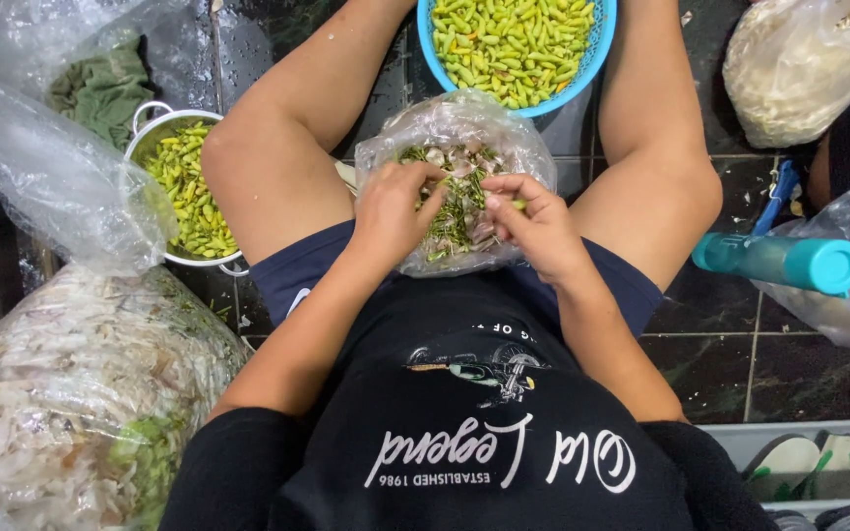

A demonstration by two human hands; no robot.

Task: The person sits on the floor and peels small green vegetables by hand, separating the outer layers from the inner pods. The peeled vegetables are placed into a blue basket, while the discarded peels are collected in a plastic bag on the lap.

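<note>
I sit on a dark tiled floor with a clear plastic bag of green stems and pale scraps between my thighs. My left hand and my right hand meet over the bag's mouth. The right hand pinches a small green chili at its fingertips. The left hand's fingers curl at the bag's edge, close to the chili; what they hold is hidden. A blue basket full of green chilies lies beyond the bag, between my knees.
A white metal colander of green chilies stands by my left knee. Large clear bags of pale scraps lie at left. A teal bottle and more plastic bags are at right. Sandals lie at lower right.
</note>
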